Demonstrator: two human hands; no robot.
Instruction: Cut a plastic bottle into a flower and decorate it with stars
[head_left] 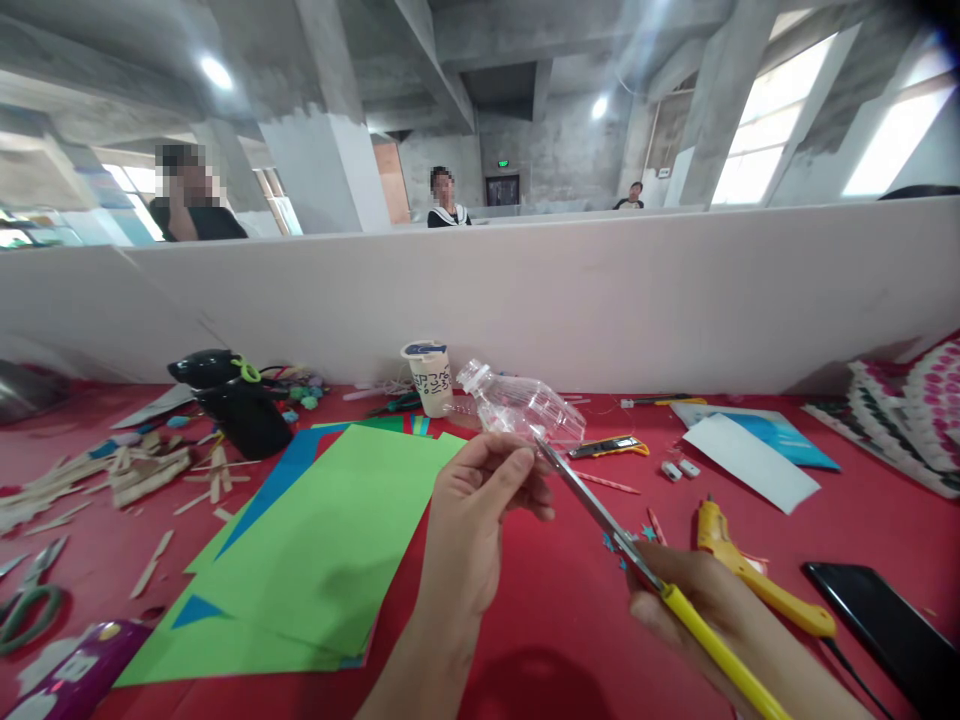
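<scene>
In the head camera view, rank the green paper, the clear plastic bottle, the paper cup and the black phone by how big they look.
1. green paper
2. black phone, though nearness to the camera may inflate it
3. clear plastic bottle
4. paper cup

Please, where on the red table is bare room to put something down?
Bare red table lies between the green paper and the right hand, beneath the left hand. A smaller patch lies between white paper and black phone. The left side, around the wooden sticks, is crowded.
</scene>
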